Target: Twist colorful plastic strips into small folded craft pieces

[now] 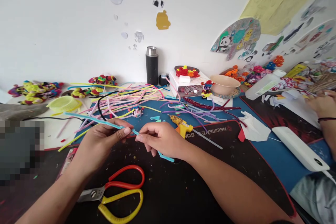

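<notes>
A light blue pipe cleaner (pixel 91 119) runs between my hands over the dark mat. Thumb and fingers of my left hand (pixel 102 143) pinch it near its middle, and its long straight part sticks out to the upper left. Close beside, my right hand (pixel 160 140) pinches the same strip. A bent end shows below the right fingers. Scissors (pixel 123 192) with one red and one yellow handle lie on the mat below my hands. A yellow glue gun (pixel 183 126) rests just beyond my right hand.
Pink, yellow and purple pipe cleaners (pixel 131 98) spread behind my hands. A black thermos (pixel 152 66) stands by the wall. At the right are a white tissue (pixel 254 126), a white device (pixel 299 148), a bottle (pixel 265 84) and another person's hand (pixel 324 105).
</notes>
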`<state>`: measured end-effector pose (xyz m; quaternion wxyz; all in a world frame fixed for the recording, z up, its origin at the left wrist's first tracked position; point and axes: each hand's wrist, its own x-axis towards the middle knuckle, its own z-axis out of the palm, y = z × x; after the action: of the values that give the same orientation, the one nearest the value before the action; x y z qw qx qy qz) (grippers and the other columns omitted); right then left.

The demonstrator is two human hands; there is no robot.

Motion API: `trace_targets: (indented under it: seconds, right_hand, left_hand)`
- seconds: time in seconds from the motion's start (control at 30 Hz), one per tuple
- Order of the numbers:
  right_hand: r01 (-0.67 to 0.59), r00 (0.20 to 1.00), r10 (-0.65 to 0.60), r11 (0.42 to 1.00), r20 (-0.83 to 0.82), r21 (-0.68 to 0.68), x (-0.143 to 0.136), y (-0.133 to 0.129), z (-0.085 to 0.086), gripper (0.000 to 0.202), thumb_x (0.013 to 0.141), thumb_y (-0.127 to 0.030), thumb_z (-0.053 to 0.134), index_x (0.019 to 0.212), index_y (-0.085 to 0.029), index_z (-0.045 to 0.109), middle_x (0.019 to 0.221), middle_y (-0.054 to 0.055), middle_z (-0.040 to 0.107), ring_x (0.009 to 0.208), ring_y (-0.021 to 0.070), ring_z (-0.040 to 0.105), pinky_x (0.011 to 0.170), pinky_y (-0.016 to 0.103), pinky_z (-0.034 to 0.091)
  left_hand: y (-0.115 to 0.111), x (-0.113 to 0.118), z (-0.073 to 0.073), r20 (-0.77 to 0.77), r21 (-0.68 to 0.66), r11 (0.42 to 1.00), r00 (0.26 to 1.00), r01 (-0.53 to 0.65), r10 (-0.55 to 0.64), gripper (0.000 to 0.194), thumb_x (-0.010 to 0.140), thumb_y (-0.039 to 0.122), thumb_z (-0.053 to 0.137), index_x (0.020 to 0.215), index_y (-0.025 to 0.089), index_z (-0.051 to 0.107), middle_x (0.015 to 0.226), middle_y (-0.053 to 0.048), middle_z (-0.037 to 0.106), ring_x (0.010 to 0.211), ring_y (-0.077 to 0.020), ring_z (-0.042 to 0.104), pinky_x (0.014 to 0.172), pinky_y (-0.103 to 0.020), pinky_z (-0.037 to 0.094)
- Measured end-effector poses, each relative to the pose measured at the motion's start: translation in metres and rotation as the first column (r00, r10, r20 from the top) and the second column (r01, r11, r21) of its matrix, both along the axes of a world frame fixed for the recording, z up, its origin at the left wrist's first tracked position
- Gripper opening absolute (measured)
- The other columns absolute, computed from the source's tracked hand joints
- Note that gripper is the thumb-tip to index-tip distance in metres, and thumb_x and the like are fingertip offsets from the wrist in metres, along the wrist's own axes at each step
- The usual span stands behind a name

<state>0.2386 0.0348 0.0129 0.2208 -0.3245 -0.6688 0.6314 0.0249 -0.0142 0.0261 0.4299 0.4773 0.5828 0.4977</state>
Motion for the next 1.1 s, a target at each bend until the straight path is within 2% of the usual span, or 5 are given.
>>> trace_targets:
  seconds: [0.13,0.27,0.67,0.9,1.1]
  right_hand:
    - [-0.004,1.000,0.004,1.000,0.002,0.002,-0.003,-0.002,-0.002,0.038,0.098,-0.053,0.079,0.084,-0.020,0.066,0.065,-0.005,0.065,0.050,0.0094,0.060,0.052,0.020,0.045]
    - [0.021,1.000,-0.022,0.999,0.015,0.044,-0.004,-0.003,-0.003,0.033,0.100,-0.048,0.077,0.085,-0.020,0.067,0.066,-0.005,0.066,0.051,0.0102,0.062,0.053,0.021,0.046]
    - [0.096,0.971,-0.184,0.885,0.155,0.455,0.002,0.004,0.008,0.013,0.103,-0.026,0.073,0.093,-0.023,0.081,0.065,-0.004,0.070,0.066,0.0145,0.067,0.067,0.025,0.043]
    - [0.044,0.976,-0.151,0.840,0.154,0.540,0.001,0.003,0.002,0.017,0.108,-0.031,0.070,0.100,-0.025,0.084,0.098,0.001,0.085,0.089,0.0183,0.077,0.078,0.027,0.046]
    - [0.014,0.981,-0.119,0.837,0.155,0.547,0.000,-0.001,0.001,0.018,0.109,-0.032,0.068,0.103,-0.027,0.084,0.104,0.001,0.087,0.094,0.0191,0.079,0.080,0.027,0.047]
  left_hand:
    - [-0.001,0.009,-0.002,0.271,-0.077,0.994,0.961,0.080,-0.056,0.040,0.055,0.057,0.105,0.068,0.024,0.085,0.063,-0.003,0.068,0.060,-0.0178,0.055,0.056,-0.027,0.046]
    - [-0.003,0.014,-0.001,0.355,-0.111,0.982,0.929,0.152,-0.104,0.041,0.054,0.055,0.107,0.065,0.022,0.085,0.071,-0.005,0.070,0.059,-0.0144,0.050,0.054,-0.025,0.044]
    - [0.001,0.003,-0.003,0.209,-0.162,0.979,0.974,0.123,-0.087,0.043,0.050,0.055,0.106,0.067,0.021,0.084,0.069,-0.003,0.069,0.059,-0.0159,0.052,0.052,-0.026,0.043]
    - [0.005,-0.004,-0.010,-0.016,-0.077,0.995,0.998,-0.058,0.057,0.041,0.058,0.058,0.101,0.073,0.023,0.083,0.070,-0.003,0.073,0.066,-0.0206,0.061,0.060,-0.029,0.047]
    - [0.005,0.005,-0.004,0.148,-0.060,0.992,0.982,-0.112,0.119,0.041,0.054,0.051,0.103,0.070,0.020,0.081,0.059,0.000,0.066,0.057,-0.0159,0.054,0.053,-0.026,0.043]
